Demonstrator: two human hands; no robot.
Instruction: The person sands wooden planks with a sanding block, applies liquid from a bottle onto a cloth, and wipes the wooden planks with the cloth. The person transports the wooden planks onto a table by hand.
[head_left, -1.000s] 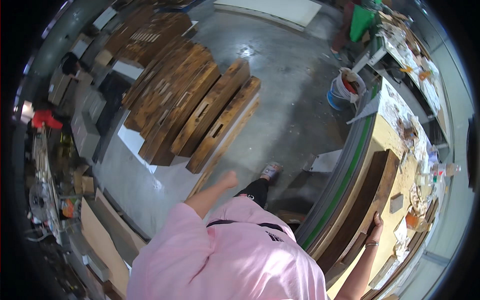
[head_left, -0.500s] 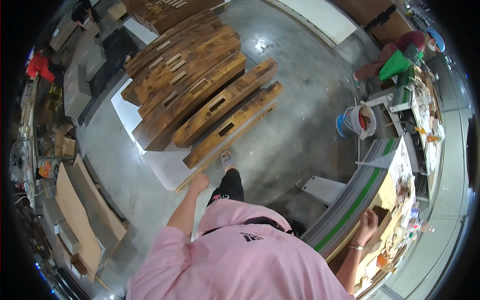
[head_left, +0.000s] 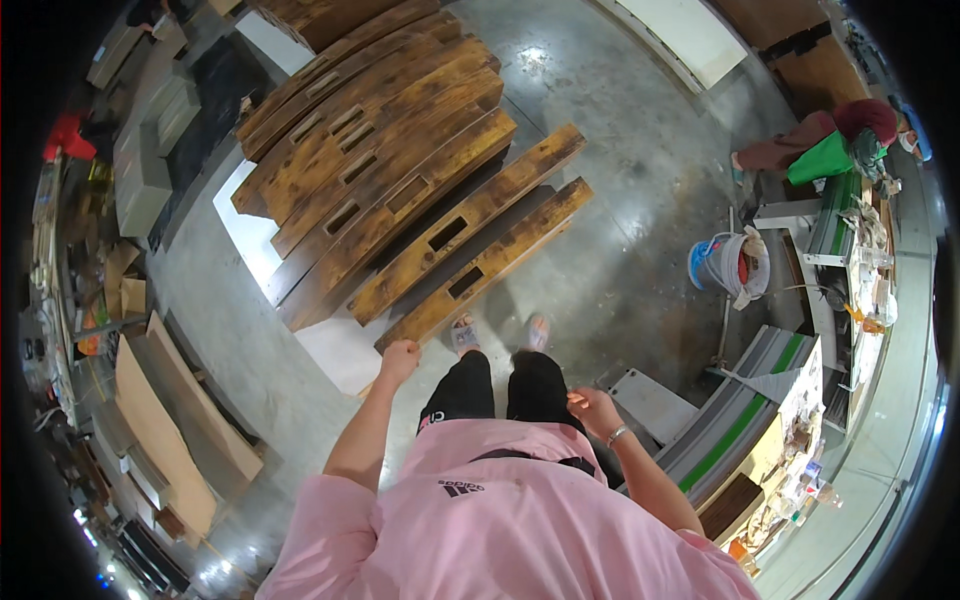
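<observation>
My left hand [head_left: 401, 361] is curled closed at the near left end of a long brown wooden panel [head_left: 500, 258] with a rectangular cutout. Whether it touches the panel, I cannot tell, and the inside of the fist is hidden. My right hand [head_left: 595, 412], with a bracelet at the wrist, hangs in front of my right thigh. Its fingers are bent together, and what they hold, if anything, is too small to make out. Beyond the nearest panel, several similar brown panels [head_left: 408, 195] stand on edge in a row, most with cutouts, on a white sheet [head_left: 345, 350].
To my right stands a workbench with grey-and-green edging [head_left: 735, 425] and clutter on top. A bucket [head_left: 738, 264] is on the floor ahead right, near a person with a green apron [head_left: 820, 160]. Flat cardboard [head_left: 165, 440] leans at the left. Grey boxes [head_left: 140, 185] sit further off.
I have stepped forward, both feet now showing beside the nearest panel. My right hand has come from over the bench to my thigh. My left hand is now at the panel's end.
</observation>
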